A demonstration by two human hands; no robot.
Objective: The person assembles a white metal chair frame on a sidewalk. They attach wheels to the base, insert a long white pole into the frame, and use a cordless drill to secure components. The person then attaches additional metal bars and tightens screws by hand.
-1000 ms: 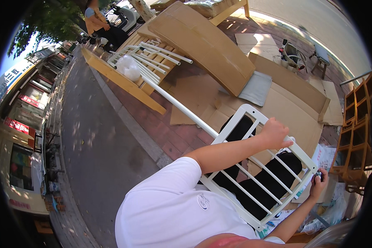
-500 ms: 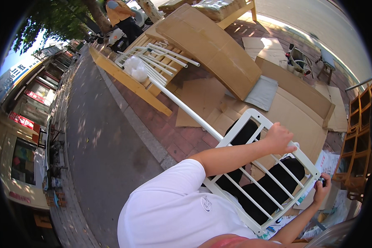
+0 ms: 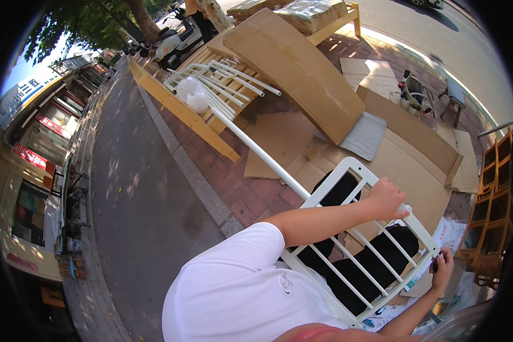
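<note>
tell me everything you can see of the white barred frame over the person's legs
The white barred frame is rectangular, rounded at its top corner, with parallel round bars between wide rails and a dark hole near that corner. It looks smooth; metal or wood, I cannot tell. It lies across the black-clad legs. The left hand grips its upper right rail; the right hand is at its right corner. A long white tube meets its upper left edge.

rack (image 3: pixel 423 233) and pole (image 3: pixel 263 154) are white, shirt (image 3: pixel 228 279) white with a small dark emblem (image 3: pixel 285 284), trousers (image 3: pixel 403 240) plain black, box (image 3: pixel 302 77) brown, sheet (image 3: pixel 365 135) grey, bench (image 3: pixel 182 117) yellow-tan, paving (image 3: pixel 240 185) dull red, brick-patterned, road (image 3: pixel 148 188) grey, dappled pale, cabinet (image 3: pixel 477 212) orange-brown.
</note>
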